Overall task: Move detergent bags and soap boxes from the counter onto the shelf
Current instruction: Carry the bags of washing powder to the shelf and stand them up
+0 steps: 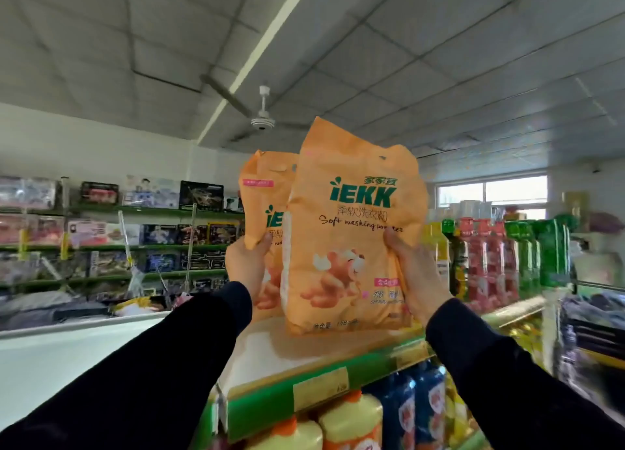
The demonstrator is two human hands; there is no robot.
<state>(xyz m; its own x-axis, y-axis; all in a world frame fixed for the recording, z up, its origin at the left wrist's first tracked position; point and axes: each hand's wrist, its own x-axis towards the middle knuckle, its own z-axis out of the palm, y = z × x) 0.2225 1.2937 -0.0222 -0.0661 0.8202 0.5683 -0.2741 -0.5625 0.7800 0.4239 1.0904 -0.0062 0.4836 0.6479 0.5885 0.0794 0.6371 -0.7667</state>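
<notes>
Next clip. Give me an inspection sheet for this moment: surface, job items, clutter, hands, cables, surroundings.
Surface: top shelf pale, green front edge, partly bare.
Job's things: front detergent bag upright, base at the shelf top; rear detergent bag behind it, to its left. No soap boxes seen.
Clutter: bottles on the lower shelf; red and green packs along the top shelf at right.
Hands: left hand grips the rear bag; right hand grips the front bag.
Cables: nothing seen.
Surroundings: ceiling fan, window, toy boxes on wall shelves.

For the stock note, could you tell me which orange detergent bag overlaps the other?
The right hand's bag overlaps the left hand's partly hidden bag.
</notes>
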